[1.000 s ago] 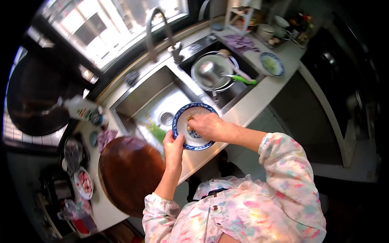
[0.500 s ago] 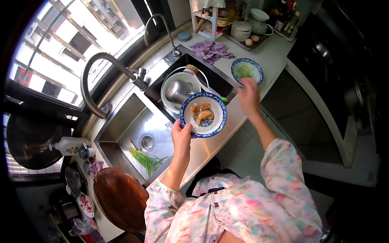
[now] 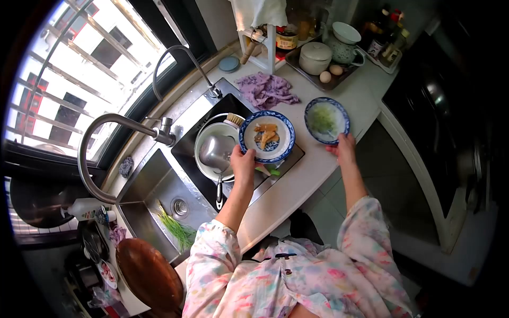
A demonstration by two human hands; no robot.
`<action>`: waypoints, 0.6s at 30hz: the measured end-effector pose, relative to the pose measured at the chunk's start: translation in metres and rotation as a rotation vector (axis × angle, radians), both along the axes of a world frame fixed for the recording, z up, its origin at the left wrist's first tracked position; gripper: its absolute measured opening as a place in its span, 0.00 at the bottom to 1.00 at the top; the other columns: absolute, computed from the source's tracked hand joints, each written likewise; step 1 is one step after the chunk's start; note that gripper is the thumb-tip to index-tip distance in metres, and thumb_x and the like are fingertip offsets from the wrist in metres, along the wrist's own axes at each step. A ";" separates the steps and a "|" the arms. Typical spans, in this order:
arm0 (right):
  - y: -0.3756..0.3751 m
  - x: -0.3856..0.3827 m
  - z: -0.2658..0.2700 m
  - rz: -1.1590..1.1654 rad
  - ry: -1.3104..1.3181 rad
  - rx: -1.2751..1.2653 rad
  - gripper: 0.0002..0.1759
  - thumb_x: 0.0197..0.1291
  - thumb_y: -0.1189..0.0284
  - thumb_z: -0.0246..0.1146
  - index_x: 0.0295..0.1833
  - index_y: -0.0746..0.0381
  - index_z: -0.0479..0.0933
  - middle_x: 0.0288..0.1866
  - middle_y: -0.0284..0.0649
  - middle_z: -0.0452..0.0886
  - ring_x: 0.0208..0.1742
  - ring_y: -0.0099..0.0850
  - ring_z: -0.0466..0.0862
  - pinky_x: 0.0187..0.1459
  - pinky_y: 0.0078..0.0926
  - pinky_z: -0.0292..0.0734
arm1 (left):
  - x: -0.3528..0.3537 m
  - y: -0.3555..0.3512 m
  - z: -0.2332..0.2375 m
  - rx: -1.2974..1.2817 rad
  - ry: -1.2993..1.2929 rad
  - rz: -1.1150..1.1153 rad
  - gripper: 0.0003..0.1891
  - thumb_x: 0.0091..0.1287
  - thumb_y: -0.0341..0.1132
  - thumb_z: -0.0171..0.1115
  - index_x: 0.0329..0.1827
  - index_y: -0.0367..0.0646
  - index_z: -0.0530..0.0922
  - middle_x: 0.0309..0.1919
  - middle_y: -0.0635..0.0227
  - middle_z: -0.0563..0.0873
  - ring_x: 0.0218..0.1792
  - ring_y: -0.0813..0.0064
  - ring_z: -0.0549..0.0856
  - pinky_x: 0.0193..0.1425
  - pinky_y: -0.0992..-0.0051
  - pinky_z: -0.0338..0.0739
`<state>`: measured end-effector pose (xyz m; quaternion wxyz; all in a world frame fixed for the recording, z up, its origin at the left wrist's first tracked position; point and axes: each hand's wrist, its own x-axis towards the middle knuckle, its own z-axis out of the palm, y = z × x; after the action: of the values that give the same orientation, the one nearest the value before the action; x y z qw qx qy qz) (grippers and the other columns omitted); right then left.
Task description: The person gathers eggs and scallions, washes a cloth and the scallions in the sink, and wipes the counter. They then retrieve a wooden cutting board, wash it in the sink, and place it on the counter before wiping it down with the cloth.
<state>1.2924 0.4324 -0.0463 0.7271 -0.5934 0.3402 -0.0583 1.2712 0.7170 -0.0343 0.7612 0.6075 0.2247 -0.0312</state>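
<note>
Hands gripping round glazed blue-rimmed bowls

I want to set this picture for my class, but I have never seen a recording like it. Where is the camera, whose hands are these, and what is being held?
There is no machine here: a person wears one camera on the head, looking forward and down, so the round picture shows their own two bare hands. The left hand holds a blue-rimmed bowl with brownish food pieces above the edge of the sink. The right hand grips the near rim of a second bowl, with something green in it, on the pale counter. In the sink's right basin lie a metal pan and a brush; green stalks lie in the left basin. Farther back are a purple cloth and a tray with jars and eggs.
</note>
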 end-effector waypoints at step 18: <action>-0.080 -0.019 -0.022 -0.079 -0.083 -0.324 0.19 0.59 0.66 0.59 0.55 0.61 0.72 0.38 0.32 0.79 0.24 0.18 0.71 0.20 0.13 0.59 | -0.011 -0.034 0.000 -0.015 0.008 0.121 0.28 0.60 0.37 0.61 0.64 0.44 0.65 0.47 0.63 0.75 0.36 0.75 0.78 0.29 0.76 0.80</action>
<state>1.2736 0.3527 -0.0684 0.6328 -0.6860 0.3189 -0.1654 1.2602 0.6832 -0.0345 0.7654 0.5869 0.2638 0.0107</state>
